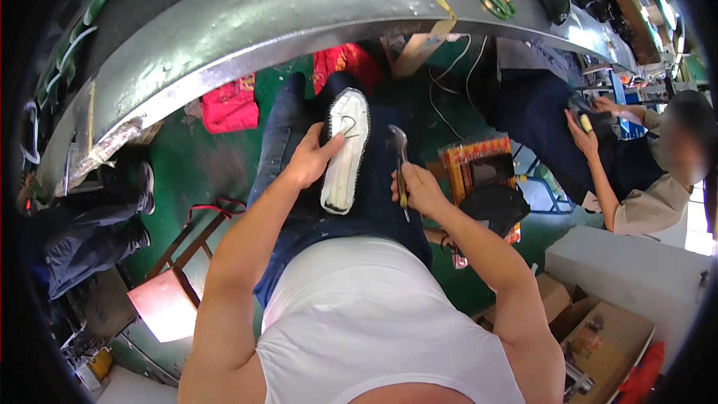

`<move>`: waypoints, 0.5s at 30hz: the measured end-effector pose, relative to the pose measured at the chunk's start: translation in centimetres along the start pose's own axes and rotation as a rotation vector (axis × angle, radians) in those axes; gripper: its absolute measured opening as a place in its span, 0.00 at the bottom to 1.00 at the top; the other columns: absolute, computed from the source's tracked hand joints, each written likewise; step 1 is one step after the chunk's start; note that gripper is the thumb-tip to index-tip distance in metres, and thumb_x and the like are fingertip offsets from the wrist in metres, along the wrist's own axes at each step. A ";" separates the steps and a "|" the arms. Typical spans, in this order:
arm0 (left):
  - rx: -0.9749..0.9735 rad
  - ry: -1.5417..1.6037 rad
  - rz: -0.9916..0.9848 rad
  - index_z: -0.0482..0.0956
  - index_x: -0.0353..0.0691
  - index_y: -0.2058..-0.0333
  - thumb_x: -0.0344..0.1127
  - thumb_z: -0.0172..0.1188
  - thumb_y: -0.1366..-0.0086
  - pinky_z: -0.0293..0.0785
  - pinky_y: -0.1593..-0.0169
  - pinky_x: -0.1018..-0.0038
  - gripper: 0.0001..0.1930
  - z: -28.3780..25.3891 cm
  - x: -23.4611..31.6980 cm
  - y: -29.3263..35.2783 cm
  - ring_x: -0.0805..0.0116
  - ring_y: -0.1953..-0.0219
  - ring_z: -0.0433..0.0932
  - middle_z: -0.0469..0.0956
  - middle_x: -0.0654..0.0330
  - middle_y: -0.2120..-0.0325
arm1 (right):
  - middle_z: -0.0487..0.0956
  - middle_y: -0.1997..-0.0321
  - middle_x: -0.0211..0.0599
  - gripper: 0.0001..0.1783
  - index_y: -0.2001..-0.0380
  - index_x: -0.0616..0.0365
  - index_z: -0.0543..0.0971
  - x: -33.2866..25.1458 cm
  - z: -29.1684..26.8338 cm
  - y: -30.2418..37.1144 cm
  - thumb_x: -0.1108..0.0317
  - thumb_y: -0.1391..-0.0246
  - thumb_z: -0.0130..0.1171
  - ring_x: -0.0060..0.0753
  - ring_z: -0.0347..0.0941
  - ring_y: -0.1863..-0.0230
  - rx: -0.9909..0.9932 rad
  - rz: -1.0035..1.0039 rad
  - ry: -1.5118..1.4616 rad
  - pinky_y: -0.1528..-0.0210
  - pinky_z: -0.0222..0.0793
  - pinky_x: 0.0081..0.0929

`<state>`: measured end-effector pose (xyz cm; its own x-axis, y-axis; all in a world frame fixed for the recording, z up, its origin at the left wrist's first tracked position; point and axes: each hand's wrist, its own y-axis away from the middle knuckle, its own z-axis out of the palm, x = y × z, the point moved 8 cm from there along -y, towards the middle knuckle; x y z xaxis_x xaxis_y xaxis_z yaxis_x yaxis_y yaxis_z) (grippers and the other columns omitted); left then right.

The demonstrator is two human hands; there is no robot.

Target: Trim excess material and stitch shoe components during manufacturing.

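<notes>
A shoe without an outsole [345, 168] lies bottom up over my lap, its white underside ringed by a dark, ragged edge. Closed round its left side, my left hand [315, 153] keeps the thumb on the white face, beside a dark curved mark or piece. To the right of the shoe and apart from it, my right hand [419, 188] grips pincers [399, 141] by the handle. Their curved steel head points away from me, and a thin end sticks out below my fist. The fingers partly cover the handle.
A metal-topped bench [299, 7] curves across the far side, with green-handled scissors [495, 0] on it. At right, a co-worker [636, 179] handles a dark item. A wooden stool [168, 295] stands at left, an open carton [606, 344] at lower right. Red cloth [230, 107] lies under the bench.
</notes>
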<state>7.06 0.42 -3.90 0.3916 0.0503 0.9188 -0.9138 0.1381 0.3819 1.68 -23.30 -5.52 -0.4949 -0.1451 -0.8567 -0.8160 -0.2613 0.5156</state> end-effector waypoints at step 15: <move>-0.376 1.180 0.189 0.63 0.34 0.36 0.53 0.38 0.26 0.69 0.39 0.43 0.31 -2.3 16.2 2.6 0.40 0.41 0.71 0.69 0.39 0.42 | 0.80 0.72 0.46 0.23 0.67 0.63 0.75 -6.6 2.6 2.3 0.51 0.33 0.47 0.45 0.79 0.71 -0.082 -0.157 0.793 0.65 0.74 0.37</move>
<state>11.31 3.82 11.75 0.2927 0.9275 0.2325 -0.9550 0.2955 0.0233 2.31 -20.50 1.39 0.0071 -0.7259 -0.6878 -0.8185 -0.3994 0.4130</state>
